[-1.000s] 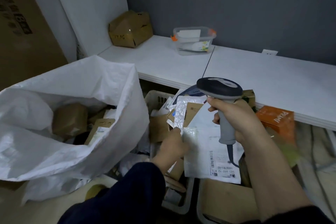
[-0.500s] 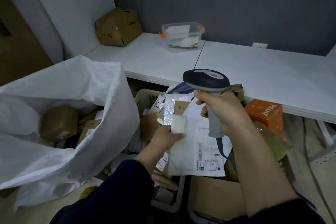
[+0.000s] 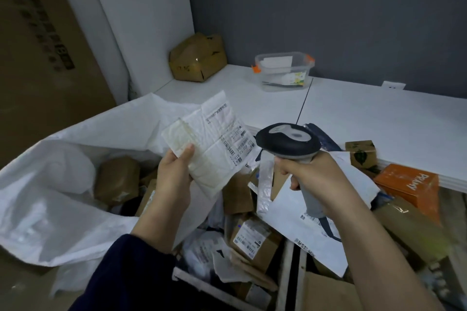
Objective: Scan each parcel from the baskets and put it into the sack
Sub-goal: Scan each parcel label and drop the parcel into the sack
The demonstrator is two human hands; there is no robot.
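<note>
In the middle of the frame the left hand (image 3: 174,171) holds up a flat white padded paper envelope with a printed shipping label (image 3: 212,144). The thumb presses on the envelope's lower left corner, the fingers are hidden behind it, and the label faces the camera at a tilt. The envelope hangs above the right rim of the large white woven plastic sack (image 3: 63,197), which fills the lower left and stands open with brown wrapped parcels (image 3: 117,177) inside. Just right of the envelope, the right hand (image 3: 316,177) is clenched round the grey handle of a black-and-grey handheld barcode scanner (image 3: 288,141), whose head sits beside the label's right corner. Below both hands, at bottom centre, the white plastic baskets (image 3: 286,272) are heaped with parcels, among them a small brown cardboard box with a white label (image 3: 255,237) and a large white poly mailer bag (image 3: 310,212). An orange printed carton (image 3: 409,187) lies at the right edge under the white table (image 3: 366,118).
</note>
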